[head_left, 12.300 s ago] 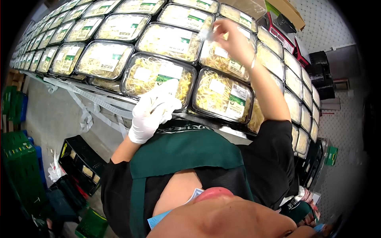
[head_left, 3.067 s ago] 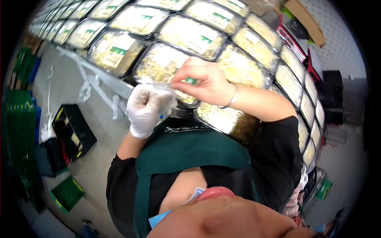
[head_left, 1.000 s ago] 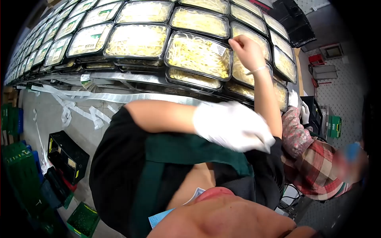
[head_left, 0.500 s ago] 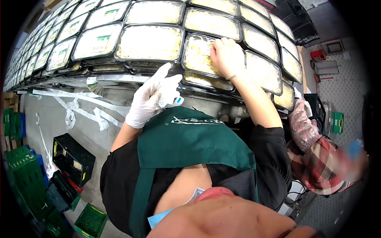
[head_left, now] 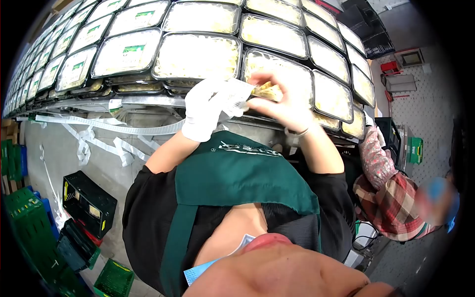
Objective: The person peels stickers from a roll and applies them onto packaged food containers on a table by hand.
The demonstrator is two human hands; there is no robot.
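Note:
My left hand (head_left: 200, 109), in a white glove, is closed around a white label strip (head_left: 236, 97) in front of the nearest row of trays. A long tail of the strip trails off to the left. My bare right hand (head_left: 289, 106), a band at its wrist, is just right of the strip, with thumb and forefinger apart. A yellowish patch shows between them; I cannot tell whether it is a held piece or the tray behind. Beyond the hands lie a clear-lidded black tray of pale sprout-like food (head_left: 198, 57) and another such tray (head_left: 287, 67).
Stacked trays with green-and-white labels (head_left: 129, 52) cover the left of the table. White strips (head_left: 126, 151) hang over the floor. A black crate (head_left: 90, 204) and green crates (head_left: 114, 278) stand lower left. A co-worker in a checked garment (head_left: 391, 203) is at right.
My right hand has lifted off the near tray and drawn back toward my left hand. My left hand has moved right and up with the label strip, whose tail is now pulled straighter.

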